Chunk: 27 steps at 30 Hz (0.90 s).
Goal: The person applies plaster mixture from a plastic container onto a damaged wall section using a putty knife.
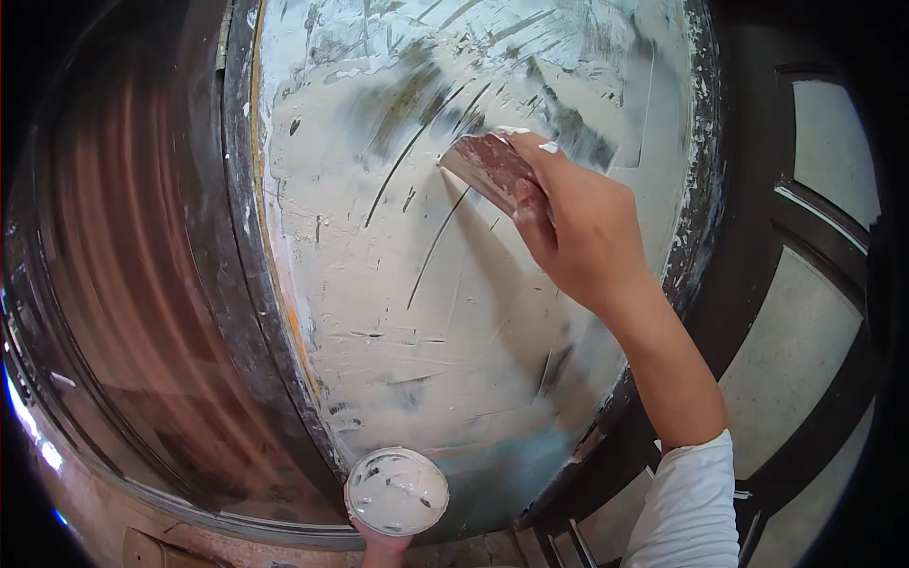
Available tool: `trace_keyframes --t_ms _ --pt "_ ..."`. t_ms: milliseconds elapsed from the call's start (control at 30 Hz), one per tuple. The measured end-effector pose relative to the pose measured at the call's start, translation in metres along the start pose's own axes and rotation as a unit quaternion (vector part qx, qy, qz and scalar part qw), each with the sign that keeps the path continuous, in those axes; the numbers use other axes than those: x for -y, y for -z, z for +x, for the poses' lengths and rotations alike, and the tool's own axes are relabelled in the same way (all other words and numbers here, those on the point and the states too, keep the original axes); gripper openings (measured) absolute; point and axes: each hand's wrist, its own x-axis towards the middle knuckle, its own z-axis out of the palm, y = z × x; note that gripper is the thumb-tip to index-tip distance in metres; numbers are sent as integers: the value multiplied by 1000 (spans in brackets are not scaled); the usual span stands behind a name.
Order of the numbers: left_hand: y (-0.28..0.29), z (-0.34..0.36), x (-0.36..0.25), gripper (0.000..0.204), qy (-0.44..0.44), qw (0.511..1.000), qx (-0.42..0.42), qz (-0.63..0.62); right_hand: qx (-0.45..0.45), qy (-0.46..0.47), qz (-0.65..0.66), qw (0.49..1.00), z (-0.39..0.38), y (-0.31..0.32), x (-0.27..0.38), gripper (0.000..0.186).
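My right hand (582, 222) is closed around a reddish-brown putty scraper (490, 166), its edge against the upper middle of the wall (379, 284). White putty is smeared on the fingers near the scraper. Pale putty covers much of that wall, with dark streaks and grey-green patches showing through. At the bottom, my left hand (383, 544) grips a round tub (445, 502) from below; most of its fingers are hidden under it. White putty (398, 490) with a few dark flecks lies inside the tub.
Dark, paint-spattered frames (248, 237) border the wall on both sides. To the left stands a brown panel with reddish folds behind it (123, 265). A dark door with pale panes (791, 350) is at the right. Bare bluish wall (516, 464) shows low down.
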Motion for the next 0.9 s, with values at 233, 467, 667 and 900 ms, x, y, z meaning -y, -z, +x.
trace_keyframes --t_ms 233,467,667,900 --pt "-1 1 0 69 -16 999 6 35 -9 12 -12 1000 -2 -9 0 50" --pt "-3 2 -4 63 3 1000 -16 -6 -24 24 -15 999 -3 -10 -4 49" --pt "8 3 -5 64 -7 1000 -23 -4 -28 12 -19 999 -8 -11 -6 46" --pt "12 1 -5 68 -14 1000 -6 13 -32 11 -15 999 -19 -18 -11 44"
